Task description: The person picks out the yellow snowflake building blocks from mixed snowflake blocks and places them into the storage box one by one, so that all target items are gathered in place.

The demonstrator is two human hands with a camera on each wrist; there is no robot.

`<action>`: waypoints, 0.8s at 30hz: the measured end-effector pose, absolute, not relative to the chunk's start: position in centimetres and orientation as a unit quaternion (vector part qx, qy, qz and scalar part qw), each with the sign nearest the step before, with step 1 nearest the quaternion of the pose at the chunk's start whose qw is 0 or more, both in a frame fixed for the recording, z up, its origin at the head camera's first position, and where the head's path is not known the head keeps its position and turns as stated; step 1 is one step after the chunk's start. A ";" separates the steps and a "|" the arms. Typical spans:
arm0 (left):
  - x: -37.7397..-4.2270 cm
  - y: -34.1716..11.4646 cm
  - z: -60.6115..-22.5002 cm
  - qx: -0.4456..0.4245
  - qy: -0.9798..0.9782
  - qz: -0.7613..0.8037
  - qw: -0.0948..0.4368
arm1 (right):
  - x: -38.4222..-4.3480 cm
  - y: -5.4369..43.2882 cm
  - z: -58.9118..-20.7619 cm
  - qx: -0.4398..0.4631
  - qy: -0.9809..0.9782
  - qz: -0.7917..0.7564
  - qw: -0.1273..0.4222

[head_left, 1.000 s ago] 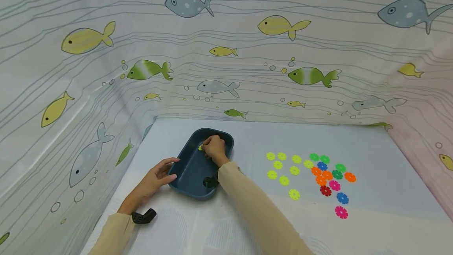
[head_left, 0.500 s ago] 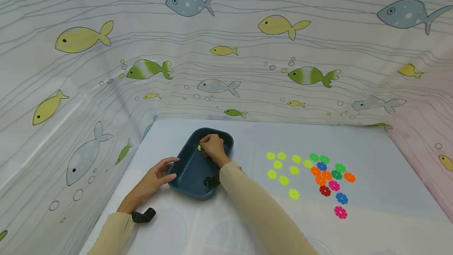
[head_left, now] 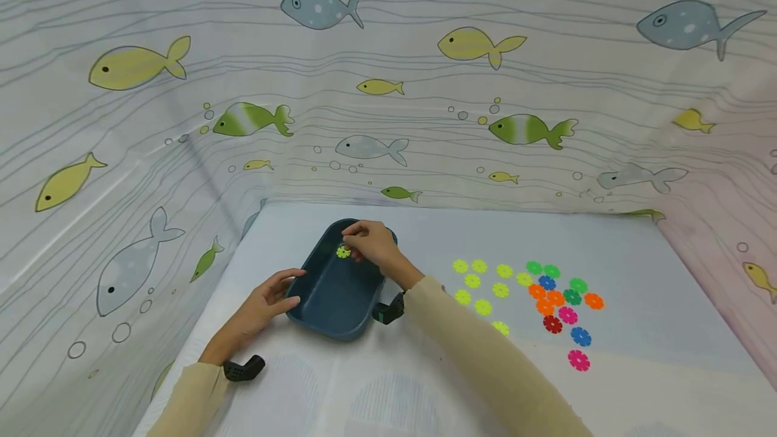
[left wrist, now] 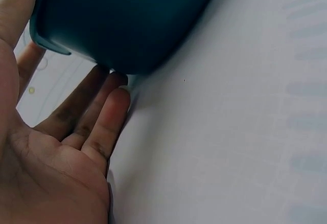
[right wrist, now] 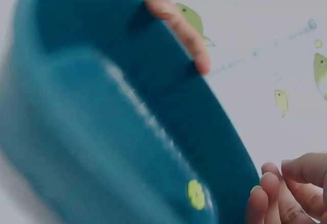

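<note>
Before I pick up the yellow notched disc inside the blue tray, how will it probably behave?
The yellow notched disc looks thin and flat, so it would likely slide rather than roll. Being small, it is probably light. Lying on the smooth-looking floor of the blue tray, it may slip from fingertips.

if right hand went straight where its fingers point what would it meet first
Probably the left wall of the blue tray, unless the right hand is high enough to pass over; depth is unclear. The yellow disc seems just below that line.
</note>
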State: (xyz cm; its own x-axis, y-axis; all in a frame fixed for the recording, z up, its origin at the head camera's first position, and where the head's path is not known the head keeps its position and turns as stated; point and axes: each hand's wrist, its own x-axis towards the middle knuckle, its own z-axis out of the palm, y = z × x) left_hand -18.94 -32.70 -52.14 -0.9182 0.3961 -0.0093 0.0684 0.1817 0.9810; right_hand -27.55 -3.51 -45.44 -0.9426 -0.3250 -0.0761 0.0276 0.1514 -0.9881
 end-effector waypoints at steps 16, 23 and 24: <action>-18.7 -32.9 -52.2 0.135 0.769 0.610 0.133 | -25.3 2.8 -45.0 -0.131 0.763 -0.623 0.113; -18.8 -32.9 -52.2 0.129 0.779 0.599 0.132 | -24.2 5.0 -45.4 -0.130 0.777 -0.608 0.104; -18.9 -32.9 -52.2 0.131 0.779 0.599 0.132 | -24.0 5.3 -45.5 -0.127 0.779 -0.605 0.103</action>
